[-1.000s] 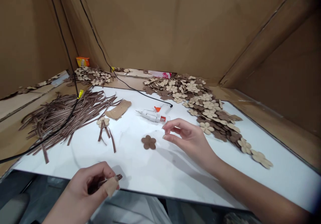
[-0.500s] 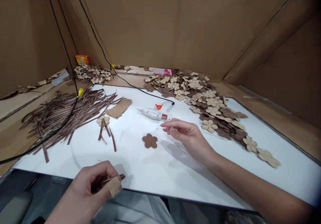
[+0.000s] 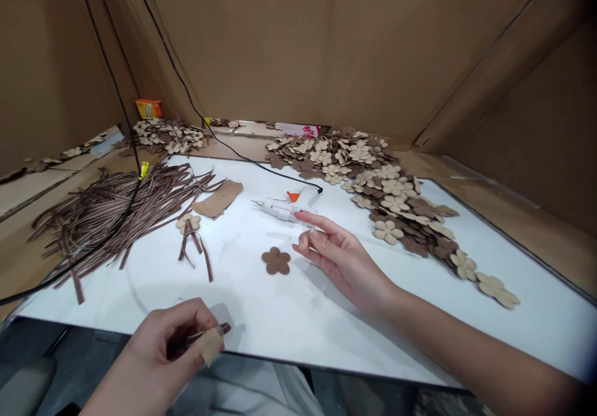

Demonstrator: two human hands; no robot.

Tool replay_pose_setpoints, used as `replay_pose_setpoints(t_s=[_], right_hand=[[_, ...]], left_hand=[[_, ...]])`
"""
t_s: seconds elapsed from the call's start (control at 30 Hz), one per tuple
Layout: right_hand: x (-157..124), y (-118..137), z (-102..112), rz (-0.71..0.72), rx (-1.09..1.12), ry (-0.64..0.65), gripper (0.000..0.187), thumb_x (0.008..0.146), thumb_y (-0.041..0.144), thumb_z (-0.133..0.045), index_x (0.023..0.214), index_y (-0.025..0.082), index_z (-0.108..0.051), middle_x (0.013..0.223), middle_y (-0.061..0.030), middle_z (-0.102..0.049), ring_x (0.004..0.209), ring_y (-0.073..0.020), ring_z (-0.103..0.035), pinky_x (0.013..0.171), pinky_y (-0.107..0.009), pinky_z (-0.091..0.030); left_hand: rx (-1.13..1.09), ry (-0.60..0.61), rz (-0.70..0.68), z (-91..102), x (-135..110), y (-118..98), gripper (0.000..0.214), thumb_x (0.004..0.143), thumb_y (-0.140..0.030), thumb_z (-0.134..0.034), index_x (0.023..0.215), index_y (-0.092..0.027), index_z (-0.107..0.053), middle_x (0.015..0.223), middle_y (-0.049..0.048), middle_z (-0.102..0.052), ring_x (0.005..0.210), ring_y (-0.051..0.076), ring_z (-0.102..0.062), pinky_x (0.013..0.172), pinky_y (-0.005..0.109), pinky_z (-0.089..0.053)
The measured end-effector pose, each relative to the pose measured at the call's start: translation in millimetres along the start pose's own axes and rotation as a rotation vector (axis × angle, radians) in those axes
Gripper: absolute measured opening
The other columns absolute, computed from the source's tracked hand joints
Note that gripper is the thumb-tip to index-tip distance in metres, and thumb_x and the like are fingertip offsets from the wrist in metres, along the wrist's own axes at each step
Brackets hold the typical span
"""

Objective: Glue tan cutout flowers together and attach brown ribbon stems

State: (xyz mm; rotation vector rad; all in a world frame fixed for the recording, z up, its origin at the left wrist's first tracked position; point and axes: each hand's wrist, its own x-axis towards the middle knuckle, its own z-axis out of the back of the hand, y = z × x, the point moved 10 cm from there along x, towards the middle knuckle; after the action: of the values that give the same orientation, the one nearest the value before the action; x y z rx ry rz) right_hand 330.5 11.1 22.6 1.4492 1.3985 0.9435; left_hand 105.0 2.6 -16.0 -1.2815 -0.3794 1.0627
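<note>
Near the front edge of the white board, my left hand (image 3: 170, 347) pinches a brown strip (image 3: 226, 328) between thumb and fingers. A piece of tan tape or bandage wraps that thumb. My right hand (image 3: 333, 251) hovers with its fingers apart and nothing visible in them, close to a white glue gun (image 3: 280, 209) that lies on its side with its metal tip to the left. The fingers partly cover the gun's body. A single brown felt flower (image 3: 276, 260) lies flat on the board, left of my right hand. Further left is a beige flower (image 3: 188, 223) with brown strips across it.
A heap of brown strips (image 3: 116, 211) spreads at the left beside a cardboard scrap (image 3: 217, 199). Beige and brown flowers (image 3: 396, 201) pile along the right and back. The black cord (image 3: 184, 83) hangs across from above. Cardboard walls (image 3: 261, 43) surround the board; an orange box (image 3: 148, 109) stands behind.
My right hand has opened its fingers, with the index stretched toward the glue gun and now overlapping it. The left hand keeps its pinch on the strip. The whole view has shifted slightly.
</note>
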Motion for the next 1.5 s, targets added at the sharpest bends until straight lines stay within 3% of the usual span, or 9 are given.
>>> replay_pose_setpoints(t_s=[0.17,0.43,0.83,1.03,1.5], right_hand=[[-2,-1,4,-0.027,0.015,-0.066,0.03,0.074,0.027,-0.072,0.103,0.022,-0.065,0.078,0.0008,-0.066,0.081,-0.0099,-0.06,0.089,-0.026,-0.043],[-4,-9,11,-0.101,0.05,-0.132,0.033,0.066,0.024,-0.078,0.097,0.023,-0.067,0.077,0.0024,-0.065,0.08,-0.0091,-0.06,0.09,-0.026,-0.044],[-3,-15,7,-0.152,0.09,-0.089,0.036,0.068,0.019,-0.076,0.103,0.022,-0.066,0.076,0.0044,-0.064,0.077,-0.0062,-0.06,0.087,-0.021,-0.045],[-4,-16,6,-0.17,0.062,-0.073,0.042,0.067,0.019,-0.077,0.106,0.021,-0.063,0.073,0.005,-0.062,0.073,-0.0076,-0.06,0.088,-0.025,-0.046],[-8,-20,6,-0.21,0.106,-0.1,0.034,0.066,0.015,-0.076,0.096,0.023,-0.061,0.073,0.0056,-0.064,0.075,-0.0067,-0.059,0.083,-0.02,-0.043]], left_hand=[[0.019,-0.044,-0.003,2.7,-1,-2,0.03,0.078,-0.046,-0.055,0.068,-0.018,-0.054,0.066,-0.0006,-0.053,0.064,0.013,-0.044,0.057,0.021,-0.032],[0.112,0.067,-0.006,-2.4,2,-2,0.032,0.08,-0.047,-0.05,0.07,-0.018,-0.053,0.067,-0.001,-0.046,0.065,0.013,-0.042,0.057,0.02,-0.035],[0.097,0.006,-0.006,0.2,1,-3,0.029,0.078,-0.045,-0.053,0.068,-0.018,-0.053,0.065,-0.0012,-0.047,0.063,0.013,-0.043,0.056,0.019,-0.036],[0.071,-0.014,-0.019,0.9,1,-6,0.027,0.078,-0.042,-0.054,0.067,-0.018,-0.054,0.064,-0.0013,-0.048,0.062,0.013,-0.042,0.055,0.019,-0.035],[0.035,-0.027,-0.015,1.2,-1,-3,0.026,0.078,-0.041,-0.055,0.066,-0.018,-0.055,0.064,-0.0009,-0.051,0.062,0.012,-0.043,0.055,0.02,-0.033]])
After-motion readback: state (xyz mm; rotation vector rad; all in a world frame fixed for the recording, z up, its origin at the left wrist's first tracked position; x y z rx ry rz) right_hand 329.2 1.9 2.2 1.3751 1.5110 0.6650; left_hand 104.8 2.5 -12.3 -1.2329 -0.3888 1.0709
